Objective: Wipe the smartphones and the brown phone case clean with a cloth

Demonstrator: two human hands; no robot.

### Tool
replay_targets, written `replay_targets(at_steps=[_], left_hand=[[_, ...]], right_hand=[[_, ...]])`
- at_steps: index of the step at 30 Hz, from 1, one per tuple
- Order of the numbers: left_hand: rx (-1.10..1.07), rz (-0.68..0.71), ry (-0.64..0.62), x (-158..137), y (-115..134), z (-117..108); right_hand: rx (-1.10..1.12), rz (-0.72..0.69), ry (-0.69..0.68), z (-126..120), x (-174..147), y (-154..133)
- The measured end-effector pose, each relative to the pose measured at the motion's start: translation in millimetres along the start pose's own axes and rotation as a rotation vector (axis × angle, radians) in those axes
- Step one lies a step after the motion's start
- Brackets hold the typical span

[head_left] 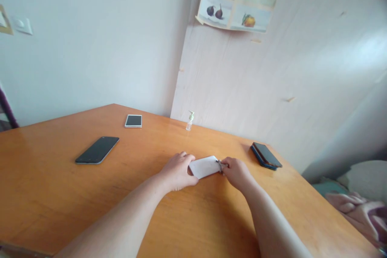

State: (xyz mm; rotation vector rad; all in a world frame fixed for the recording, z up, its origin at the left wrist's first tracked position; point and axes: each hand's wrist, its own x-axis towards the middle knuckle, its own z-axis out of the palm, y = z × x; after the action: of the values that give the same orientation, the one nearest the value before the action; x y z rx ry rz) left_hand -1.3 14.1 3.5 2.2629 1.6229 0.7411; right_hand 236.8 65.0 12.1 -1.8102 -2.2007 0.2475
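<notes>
A white, flat, rectangular object (204, 167), which looks like a phone lying back up, is held low over or on the wooden table. My left hand (179, 172) closes round its left end, thumb on the near edge and fingers on the far one. At the other end, by a small dark spot, my right hand (237, 172) pinches a small crumpled grey piece (220, 166) against the white surface. Whether that piece is cloth or something else is too small to tell. Beyond the hands stands a small clear pump bottle (189, 123) with a pale green top.
On the wooden table (145, 151), a large dark phone (97, 150) and a smaller white-framed phone (133, 121) lie to the left. Two dark phones (266, 156) are stacked at the right. Behind are a wall and a board bearing fruit paintings (238, 0). Fabric (359, 209) lies beyond the right edge.
</notes>
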Motion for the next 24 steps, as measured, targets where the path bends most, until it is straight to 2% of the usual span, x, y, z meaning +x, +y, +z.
replay_targets(at_steps=[4, 10, 13, 16, 18, 21, 24], left_hand=[[0.005, -0.002, -0.005, 1, -1, 1], [0.019, -0.01, 0.027, 2, -3, 5], [0.018, -0.003, 0.022, 1, -2, 4], [0.009, 0.005, 0.008, 0, -1, 2], [0.01, 0.002, 0.003, 0, 0, 2], [0.014, 0.0, 0.013, 0, -1, 3], [0.021, -0.009, 0.017, 1, -3, 5]], right_hand=[[0.035, 0.023, 0.032, 8, -3, -10], [0.177, -0.205, -0.009, 25, -19, -44], [0.197, -0.127, -0.048, 22, -15, -37], [0.136, 0.022, 0.027, 13, -6, -17], [0.113, 0.055, 0.065, 9, -2, -8], [0.111, 0.027, 0.052, 12, -6, -16], [0.15, -0.092, -0.002, 23, -18, -40]])
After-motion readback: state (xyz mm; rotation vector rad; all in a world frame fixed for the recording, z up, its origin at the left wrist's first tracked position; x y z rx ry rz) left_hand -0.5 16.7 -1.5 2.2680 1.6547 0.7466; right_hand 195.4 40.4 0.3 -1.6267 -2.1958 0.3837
